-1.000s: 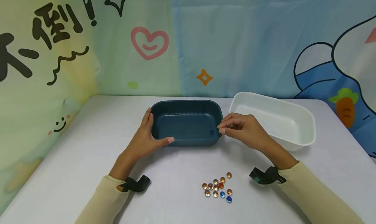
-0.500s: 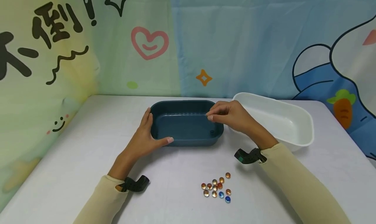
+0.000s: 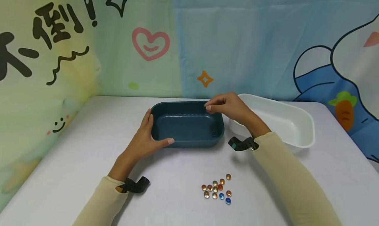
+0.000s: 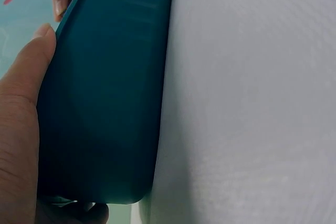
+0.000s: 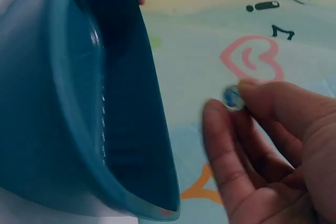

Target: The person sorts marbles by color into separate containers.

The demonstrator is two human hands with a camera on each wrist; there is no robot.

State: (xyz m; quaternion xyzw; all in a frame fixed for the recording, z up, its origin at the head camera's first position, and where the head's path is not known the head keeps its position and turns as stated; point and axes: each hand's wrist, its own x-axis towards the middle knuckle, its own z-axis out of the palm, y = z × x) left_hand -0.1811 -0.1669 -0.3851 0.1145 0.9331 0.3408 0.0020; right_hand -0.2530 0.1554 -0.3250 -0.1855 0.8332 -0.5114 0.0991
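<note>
A dark teal plastic basin [image 3: 187, 143] stands on the white table. My left hand [image 3: 142, 130] grips its left end, thumb along the front rim and fingers round the side; the left wrist view shows the thumb [image 4: 31, 59] against the wall. Above the basin's back right corner, my right hand [image 3: 228, 107] pinches a clear glass marble [image 5: 233, 98] with blue inside, between thumb and fingertips. One dark marble [image 3: 214, 134] lies in the basin near its right end. On the table in front, several amber and clear marbles [image 3: 215, 189] lie loosely grouped with a couple of blue ones [image 3: 228, 201].
A white basin [image 3: 302, 130] stands at an angle to the right, partly behind my right forearm. Behind the table hangs a printed cloth backdrop [image 3: 237, 38]. The table's back edge runs just behind both basins.
My right hand has moved from the teal basin's right end up and left to above its back right corner, still pinching. My left hand keeps its place on the basin.
</note>
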